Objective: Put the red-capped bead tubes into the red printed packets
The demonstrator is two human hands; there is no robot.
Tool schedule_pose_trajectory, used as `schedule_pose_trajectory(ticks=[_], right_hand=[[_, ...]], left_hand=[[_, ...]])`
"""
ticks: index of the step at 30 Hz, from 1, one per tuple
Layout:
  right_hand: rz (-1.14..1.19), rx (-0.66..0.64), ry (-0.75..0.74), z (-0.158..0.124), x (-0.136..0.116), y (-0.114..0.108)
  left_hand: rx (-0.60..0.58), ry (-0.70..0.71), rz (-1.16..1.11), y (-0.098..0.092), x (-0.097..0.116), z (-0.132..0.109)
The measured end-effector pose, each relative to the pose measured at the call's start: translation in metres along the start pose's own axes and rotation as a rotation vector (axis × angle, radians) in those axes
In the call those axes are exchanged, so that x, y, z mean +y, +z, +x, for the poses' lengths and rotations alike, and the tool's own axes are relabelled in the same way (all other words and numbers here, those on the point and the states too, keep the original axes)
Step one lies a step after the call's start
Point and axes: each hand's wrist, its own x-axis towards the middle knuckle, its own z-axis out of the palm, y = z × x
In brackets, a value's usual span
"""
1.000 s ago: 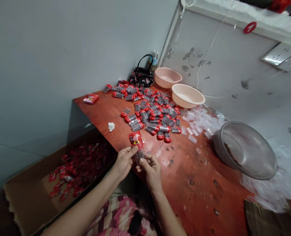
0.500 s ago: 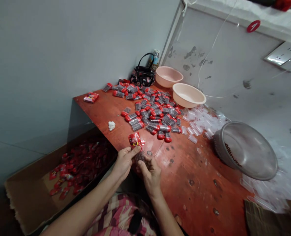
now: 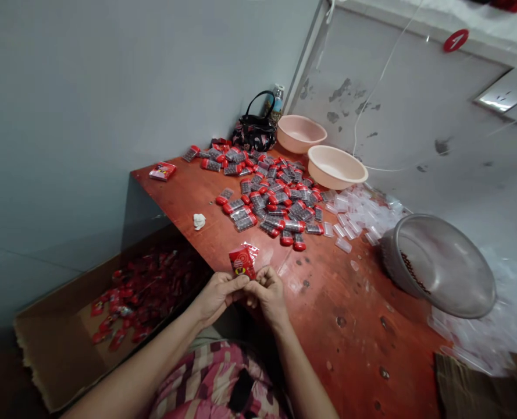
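Observation:
My left hand (image 3: 217, 297) and my right hand (image 3: 267, 294) meet over the table's near edge, pinching the lower end of a red printed packet (image 3: 242, 262) between them. A clear film top stands out from the packet, and its lower part is hidden by my fingers. Beyond my hands lies a heap of clear tubes with red caps and dark contents (image 3: 269, 201) on the red-brown wooden table (image 3: 328, 291). The closest tubes are a short way above my fingers.
At my lower left, an open cardboard box (image 3: 53, 343) holds many red packets. A tilted metal basin (image 3: 437, 265) holding dark pieces and loose clear plastic pieces (image 3: 358, 212) lie right. Two pink basins (image 3: 334, 167), a black handbag (image 3: 255, 132) and a bottle (image 3: 277, 105) stand behind.
My hands have come closer together and the packet sits lower between them. The clear tube seen below the packet earlier is now out of sight.

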Motion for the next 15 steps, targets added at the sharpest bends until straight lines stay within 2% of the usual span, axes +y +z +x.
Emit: schedule_pose_trajectory(ticks=[2, 4, 8, 10, 12, 14, 15], right_hand=[[-0.04, -0.045, -0.001, 0.004, -0.001, 0.007], [-0.079, -0.093, -0.005, 0.006, -0.004, 0.013], [-0.151, -0.064, -0.02, 0.004, -0.014, 0.013], [-0.198, -0.003, -0.023, 0.003, -0.018, 0.005], [-0.24, 0.029, -0.025, 0.001, -0.02, -0.003], [-0.273, 0.039, -0.031, 0.0, -0.019, -0.009], [-0.285, 0.036, -0.033, 0.0, -0.018, -0.011]], left_hand=[[-0.011, -0.04, -0.014, -0.006, 0.007, -0.007], [0.077, 0.003, -0.081, -0.015, 0.013, -0.015], [0.529, 0.298, -0.275, -0.037, 0.017, -0.032], [0.656, 0.288, -0.213, -0.041, 0.014, -0.035], [0.654, 0.239, 0.007, -0.036, 0.01, -0.028], [0.601, 0.327, 0.327, -0.027, 0.007, -0.011], [0.534, 0.406, 0.487, -0.023, 0.007, 0.0]])
